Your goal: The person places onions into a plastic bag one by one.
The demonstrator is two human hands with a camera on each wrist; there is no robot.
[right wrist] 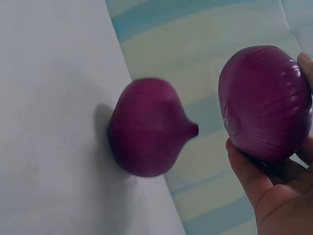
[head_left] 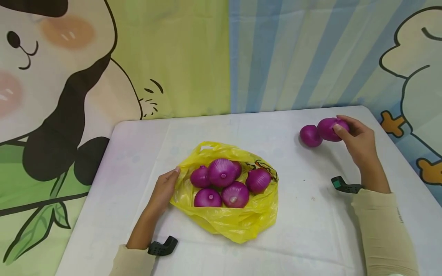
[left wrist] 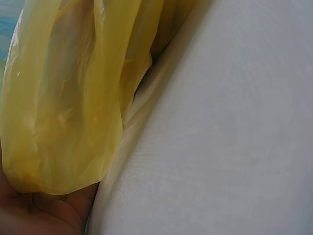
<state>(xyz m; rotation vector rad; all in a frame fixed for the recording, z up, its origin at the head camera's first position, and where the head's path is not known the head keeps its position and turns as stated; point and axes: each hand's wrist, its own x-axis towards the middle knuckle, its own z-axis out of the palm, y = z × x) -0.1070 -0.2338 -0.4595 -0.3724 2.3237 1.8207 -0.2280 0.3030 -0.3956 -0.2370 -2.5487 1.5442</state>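
A yellow plastic bag (head_left: 238, 224) lies with its mouth spread wide, and several purple onions (head_left: 221, 173) are inside it. At the bag's left rim my left hand (head_left: 165, 188) grips the plastic; in the left wrist view the yellow film (left wrist: 73, 122) covers its fingers. My right hand (head_left: 360, 143) holds a purple onion (head_left: 332, 129) above the table at the far right, thumb on its near side. Just left of that onion another onion (head_left: 310, 136) rests on the table; the right wrist view shows the held onion (right wrist: 266, 105) apart from this pointed one (right wrist: 149, 128).
A white cloth covers the table (head_left: 293, 230). Behind its far edge hangs a printed curtain (head_left: 179, 57) with cartoon figures and blue stripes. Dark wrist mounts (head_left: 163, 246) sit on both forearms.
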